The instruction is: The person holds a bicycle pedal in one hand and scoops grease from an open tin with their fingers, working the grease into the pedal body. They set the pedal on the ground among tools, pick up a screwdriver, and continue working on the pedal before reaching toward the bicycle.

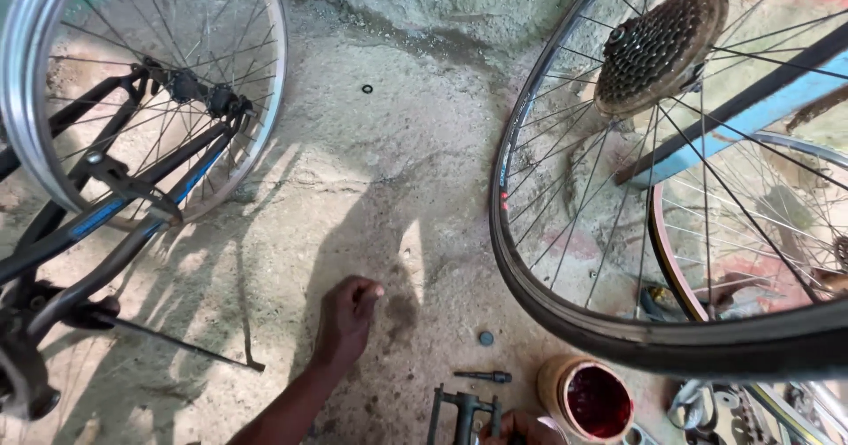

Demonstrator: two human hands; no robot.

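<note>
On the concrete floor, low centre: our left hand [346,314] rests knuckles down, fingers curled shut; we cannot tell whether anything small sits inside them.
Right hand: our right hand [521,429] shows only partly at the bottom edge, touching a dark metal tool [461,410]; whether its fingers are closed on it we cannot tell.
Nearest small parts: a dark bolt [484,376] lies just beside the tool, and a small round cap [486,338] sits near it, to the right of our left hand.
Red tin: an open round tin [590,398] with dark red contents stands at the bottom edge, right of the bolt.
Doing it well: we judge the left hand should stay low and steady on the floor, and small parts should be kept together near the tin so none rolls off.
Wheels: a tyred wheel with a sprocket cluster [658,49] leans close at the right, its tyre [565,308] just above the tin; a bare silver rim [35,136] on a dark frame stands at the left.
Open room: bare floor [389,171] lies between the two wheels, with a small black ring [367,88] far up it; that middle strip looks the freest for moving.
</note>
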